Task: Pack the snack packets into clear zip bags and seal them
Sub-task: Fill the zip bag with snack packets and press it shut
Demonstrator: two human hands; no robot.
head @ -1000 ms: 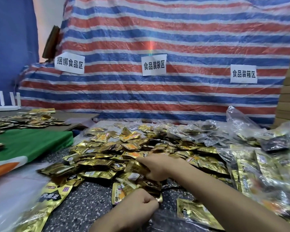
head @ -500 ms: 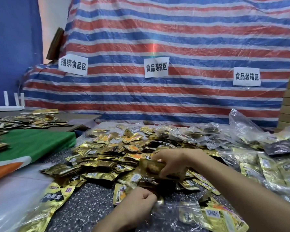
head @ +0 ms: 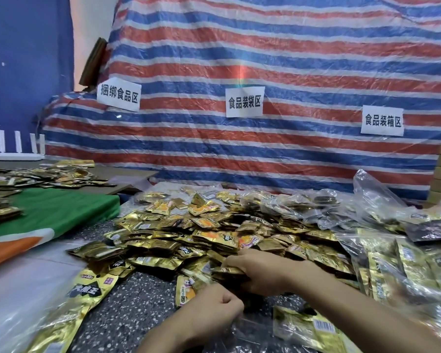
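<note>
At six o'clock, nearest me, my left hand (head: pixel 214 310) is curled tight at the mouth of a clear zip bag (head: pixel 255 337) lying on the table (head: pixel 127 309). Whether its grip has the plastic I cannot tell. Just past it, toward one o'clock, my right hand (head: pixel 262 273) has its grip closed round a small stack of snack packets (head: pixel 227 270). Beyond, at twelve, the loose pile (head: pixel 201 233) is large. At three o'clock filled bags (head: pixel 405 263) are heaped. I judge it partly done: several bags packed, most packets left, this bag unsealed.
</note>
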